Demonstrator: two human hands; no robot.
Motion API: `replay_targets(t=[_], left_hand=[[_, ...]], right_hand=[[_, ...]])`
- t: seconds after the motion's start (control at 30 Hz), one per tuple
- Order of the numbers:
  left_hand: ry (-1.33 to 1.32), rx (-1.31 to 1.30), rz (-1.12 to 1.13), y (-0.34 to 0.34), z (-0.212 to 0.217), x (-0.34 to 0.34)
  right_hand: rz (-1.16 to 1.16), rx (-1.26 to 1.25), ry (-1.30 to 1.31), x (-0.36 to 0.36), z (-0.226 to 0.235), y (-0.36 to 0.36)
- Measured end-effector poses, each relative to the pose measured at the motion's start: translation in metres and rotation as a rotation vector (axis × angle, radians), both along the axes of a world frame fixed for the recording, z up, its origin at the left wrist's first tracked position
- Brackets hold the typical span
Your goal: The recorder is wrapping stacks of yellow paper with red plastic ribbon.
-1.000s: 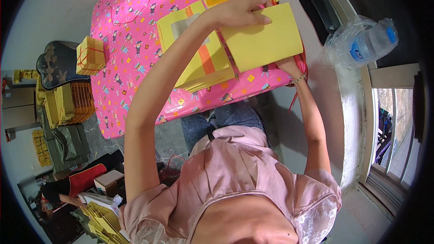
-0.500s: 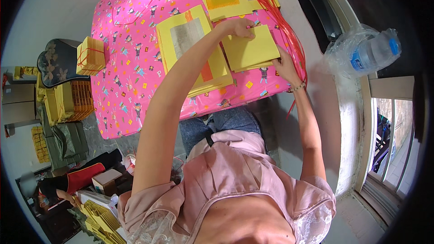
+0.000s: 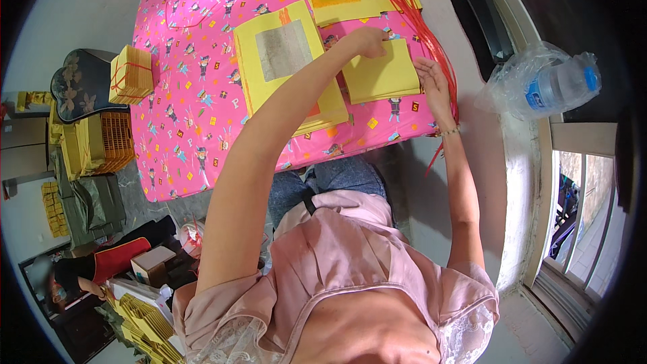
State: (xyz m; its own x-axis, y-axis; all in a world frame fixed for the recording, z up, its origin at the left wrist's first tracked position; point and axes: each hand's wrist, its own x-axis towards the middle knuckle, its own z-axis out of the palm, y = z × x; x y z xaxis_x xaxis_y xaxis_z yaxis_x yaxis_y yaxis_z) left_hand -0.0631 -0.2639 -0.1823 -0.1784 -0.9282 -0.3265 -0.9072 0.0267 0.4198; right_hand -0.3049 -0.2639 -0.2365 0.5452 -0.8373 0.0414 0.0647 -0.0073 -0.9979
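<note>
Fingers of both hands, left (image 3: 367, 39) and right (image 3: 431, 77), now press flat, unclenched, on yellow paper stack (image 3: 381, 75), lowered onto upper-middle pink tabletop (image 3: 182, 94), placement done.

You're looking straight down from the head camera, close above your own chest and forearms, with the pink patterned table (image 3: 195, 94) stretching away toward the top of the frame. The fisheye bends the window ledge (image 3: 526, 182) along the right rim and squeezes the floor clutter into the lower left.
</note>
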Motion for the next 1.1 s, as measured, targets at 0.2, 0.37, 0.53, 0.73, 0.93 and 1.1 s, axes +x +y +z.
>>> replay_targets(t=[0.2,0.37,0.53,0.73,0.93,1.1], left_hand=[[-0.074,0.029,0.038,0.000,-0.005,-0.006],[-0.117,0.044,0.053,-0.003,-0.008,-0.008],[-0.130,0.022,0.057,-0.001,-0.001,-0.012],[-0.246,-0.121,0.165,0.016,0.015,-0.021],[0.034,-0.348,0.176,0.034,0.058,-0.017],[0.233,-0.469,0.154,0.111,0.112,0.014]], right_hand=[[-0.147,-0.311,0.207,0.010,0.019,0.016],[-0.139,-0.860,0.467,0.034,0.056,0.046],[-0.041,-1.001,0.778,0.057,0.046,0.065],[0.003,-1.092,0.933,0.060,0.020,0.064],[0.015,-1.084,0.909,0.060,0.015,0.061],[0.037,-1.024,0.887,0.058,0.033,0.061]])
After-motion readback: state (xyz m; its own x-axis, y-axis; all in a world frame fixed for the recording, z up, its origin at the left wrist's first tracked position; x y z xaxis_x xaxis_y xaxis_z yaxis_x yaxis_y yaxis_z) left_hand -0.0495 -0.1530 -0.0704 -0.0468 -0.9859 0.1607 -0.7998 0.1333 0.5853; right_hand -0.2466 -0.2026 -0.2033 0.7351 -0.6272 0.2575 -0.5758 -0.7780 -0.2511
